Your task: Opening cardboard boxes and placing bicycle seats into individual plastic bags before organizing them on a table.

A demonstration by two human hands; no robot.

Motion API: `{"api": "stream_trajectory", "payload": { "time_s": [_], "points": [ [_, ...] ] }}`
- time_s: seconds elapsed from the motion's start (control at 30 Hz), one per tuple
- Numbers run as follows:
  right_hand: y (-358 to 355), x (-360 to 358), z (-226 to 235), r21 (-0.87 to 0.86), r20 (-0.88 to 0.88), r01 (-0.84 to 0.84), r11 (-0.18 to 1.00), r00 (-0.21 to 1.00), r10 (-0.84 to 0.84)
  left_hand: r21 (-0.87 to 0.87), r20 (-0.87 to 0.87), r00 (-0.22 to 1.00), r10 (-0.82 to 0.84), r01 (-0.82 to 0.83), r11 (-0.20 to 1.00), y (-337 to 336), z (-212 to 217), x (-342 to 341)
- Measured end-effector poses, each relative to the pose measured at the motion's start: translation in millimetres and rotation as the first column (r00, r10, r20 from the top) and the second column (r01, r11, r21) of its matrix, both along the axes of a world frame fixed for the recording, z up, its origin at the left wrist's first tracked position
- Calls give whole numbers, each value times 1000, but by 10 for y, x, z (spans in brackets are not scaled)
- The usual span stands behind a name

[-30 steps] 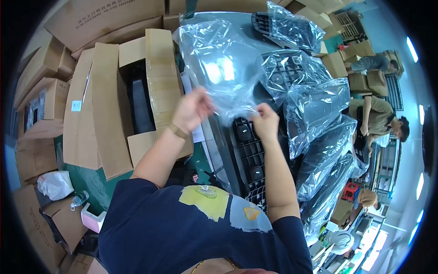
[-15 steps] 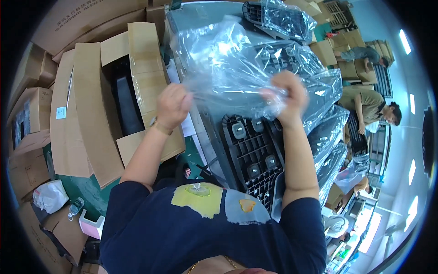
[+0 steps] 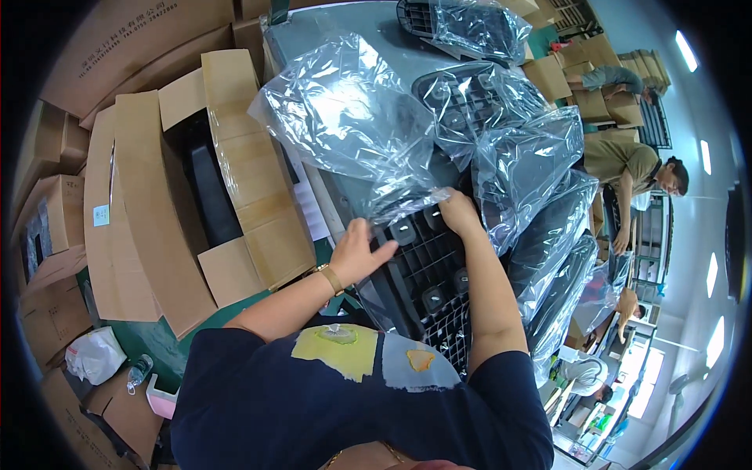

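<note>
A clear plastic bag (image 3: 345, 110) lies spread over the far end of a black ribbed plastic panel (image 3: 419, 258), its mouth around that end. My right hand (image 3: 458, 213) pinches the bag's edge at the panel's right side. My left hand (image 3: 359, 254) is at the left side of the bag's mouth, fingers curled at its edge and thumb stretched over the panel. The left fingertips are slightly blurred. Round grey pads show on the panel's bare near part. Its far end is partly hidden under the shiny film.
Several bagged black panels (image 3: 521, 172) lie along the right of the grey table (image 3: 329, 19). At my left stands an open cardboard box (image 3: 262, 204) with a black part (image 3: 211, 184) inside. A co-worker (image 3: 638, 168) bends over work at the right.
Both hands have come down toward the panel and closer together. The bag, held up and bunched before, now lies spread over the panel's far end.
</note>
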State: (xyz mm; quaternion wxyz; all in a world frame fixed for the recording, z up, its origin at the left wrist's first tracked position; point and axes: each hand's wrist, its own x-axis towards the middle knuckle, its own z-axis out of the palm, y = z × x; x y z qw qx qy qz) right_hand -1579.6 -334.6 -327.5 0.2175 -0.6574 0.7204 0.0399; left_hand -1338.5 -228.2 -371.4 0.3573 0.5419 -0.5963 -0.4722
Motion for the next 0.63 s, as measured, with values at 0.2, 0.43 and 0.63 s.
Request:
{"api": "stream_trajectory", "payload": {
  "time_s": [0.2,0.43,0.63],
  "points": [
    [-423,479,120,-240,50,5,971,999,7,36,-113,950,292,-290,956,-755,-361,228],
    [-126,24,-55,101,587,267,958,762,-275,-155,246,946,212,-177,972,-1066,153,401],
    [1169,-428,-69,-1,836,354,935,514,-194,-218,139,986,97,-65,974,-468,43,130]
  ]
}}
